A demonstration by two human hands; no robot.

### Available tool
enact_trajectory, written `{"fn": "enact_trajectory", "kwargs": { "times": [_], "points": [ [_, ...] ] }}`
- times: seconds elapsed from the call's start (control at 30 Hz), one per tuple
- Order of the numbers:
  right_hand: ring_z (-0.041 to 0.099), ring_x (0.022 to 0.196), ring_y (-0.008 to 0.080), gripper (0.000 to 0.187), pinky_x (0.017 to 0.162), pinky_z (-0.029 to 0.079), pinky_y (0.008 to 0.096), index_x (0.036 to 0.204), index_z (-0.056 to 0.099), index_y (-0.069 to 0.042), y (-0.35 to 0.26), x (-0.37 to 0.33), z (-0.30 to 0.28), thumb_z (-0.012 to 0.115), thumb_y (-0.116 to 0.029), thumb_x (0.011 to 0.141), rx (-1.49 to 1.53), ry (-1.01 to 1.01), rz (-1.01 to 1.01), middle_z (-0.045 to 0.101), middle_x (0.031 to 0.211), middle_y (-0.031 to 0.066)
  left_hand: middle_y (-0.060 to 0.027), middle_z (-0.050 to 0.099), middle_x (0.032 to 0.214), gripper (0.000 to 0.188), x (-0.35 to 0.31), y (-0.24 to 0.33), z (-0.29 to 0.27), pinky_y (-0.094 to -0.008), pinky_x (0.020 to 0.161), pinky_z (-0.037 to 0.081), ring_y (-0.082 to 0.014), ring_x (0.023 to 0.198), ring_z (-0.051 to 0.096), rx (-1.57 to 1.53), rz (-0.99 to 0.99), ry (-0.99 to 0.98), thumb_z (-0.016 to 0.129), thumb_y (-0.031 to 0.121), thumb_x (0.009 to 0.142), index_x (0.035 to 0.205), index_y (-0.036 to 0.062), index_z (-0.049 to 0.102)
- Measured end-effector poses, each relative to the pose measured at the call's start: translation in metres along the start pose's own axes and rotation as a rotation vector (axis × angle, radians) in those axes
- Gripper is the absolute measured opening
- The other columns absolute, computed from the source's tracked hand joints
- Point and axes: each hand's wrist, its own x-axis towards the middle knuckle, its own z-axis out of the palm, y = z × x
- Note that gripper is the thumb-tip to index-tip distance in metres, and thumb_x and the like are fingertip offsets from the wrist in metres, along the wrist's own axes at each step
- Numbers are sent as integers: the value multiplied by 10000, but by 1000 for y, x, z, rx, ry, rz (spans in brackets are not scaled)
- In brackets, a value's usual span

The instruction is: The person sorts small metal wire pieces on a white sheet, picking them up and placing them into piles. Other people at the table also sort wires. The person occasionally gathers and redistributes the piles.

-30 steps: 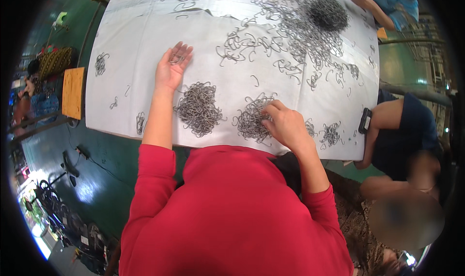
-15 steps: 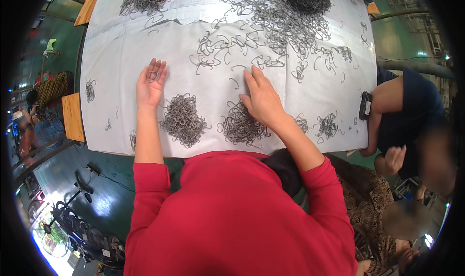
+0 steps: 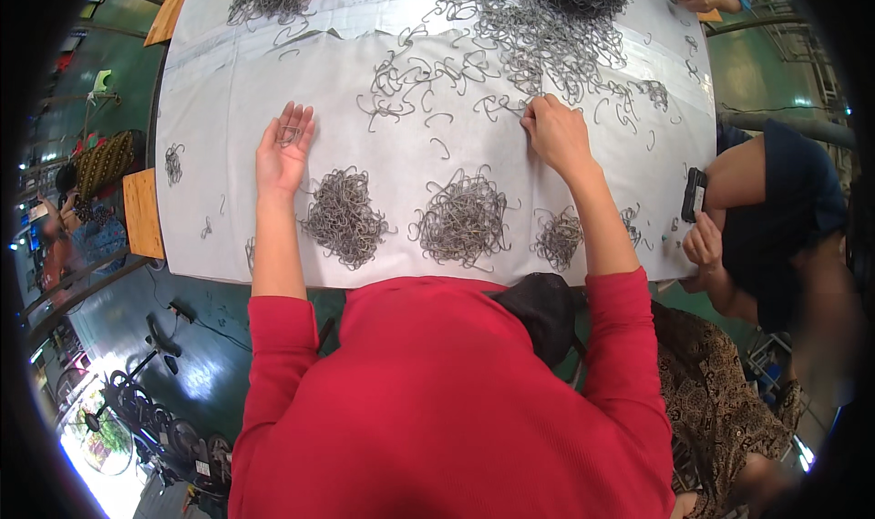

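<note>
R hand (image 3: 558, 136) reaching out, approx 1-2 o'clock from pic centre, fingers bunched at the edge of the loose hooks (image 3: 519, 41), spread from its 9 round to 12 on the white table (image 3: 210, 109). A hook end shows by the tips; can't tell if it's gripped. L hand (image 3: 284, 159), out at 10, palm up, fingers uncurled, a few bent wires (image 3: 289, 137) lying on it, not clenched. Big pile (image 3: 344, 218) at L hand's 4-5; second pile (image 3: 463, 218) at R's 7-8, small pile (image 3: 558, 236) at R's 6. Step in hand, prob. picking from the scatter; next move calls for a narrow pinch, min. tangling, L palm level.
</note>
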Motion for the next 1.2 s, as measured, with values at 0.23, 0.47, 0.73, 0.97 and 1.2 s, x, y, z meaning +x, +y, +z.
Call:
{"fn": "enact_trajectory", "kwargs": {
  "times": [0.23, 0.47, 0.73, 0.97, 1.2],
  "points": [
    [553, 654, 162, 100, 612, 447, 297, 837, 556, -16, 44, -37, -32, 561, -112, 813, 619, -189, 194, 583, 715, 78, -188, 475, 1183, 360, 3, -3, -2, -414, 974, 430, -326, 1156, 464, 5, 11, -14, 349, 155, 943, 1192, -95, 422],
    [542, 609, 83, 127, 546, 451, 206, 951, 581, 27, 107, -170, -46, 567, -21, 835, 1112, 6, 598, 578, 720, 18, -189, 481, 1197, 363, 14, -2, -13, -429, 988, 412, -338, 1172, 449, 14, 11, -41, 316, 145, 943, 1194, -94, 423],
    [560, 612, 77, 157, 527, 440, 219, 925, 641, 7, 84, -234, -35, 630, -52, 779, 948, 45, 722, 616, 708, 21, -185, 467, 1217, 378, 12, -2, -9, -433, 1000, 400, -339, 1197, 424, 31, -1, -31, 284, 142, 950, 1211, -102, 405],
    [586, 618, 135, 166, 587, 461, 273, 873, 673, -7, 40, -201, -21, 663, -67, 719, 769, -116, 562, 632, 656, 78, -179, 456, 1222, 357, 9, -4, -12, -428, 999, 403, -333, 1199, 419, 30, 11, -63, 308, 137, 949, 1200, -95, 410],
    [585, 780, 269, 128, 681, 465, 370, 881, 679, -159, 9, -164, -25, 617, -148, 770, 357, 47, 271, 568, 829, 68, -181, 449, 1223, 355, 11, -3, -13, -427, 1000, 405, -330, 1192, 425, 18, 14, -50, 322, 139, 947, 1200, -97, 403]
  ]
}}
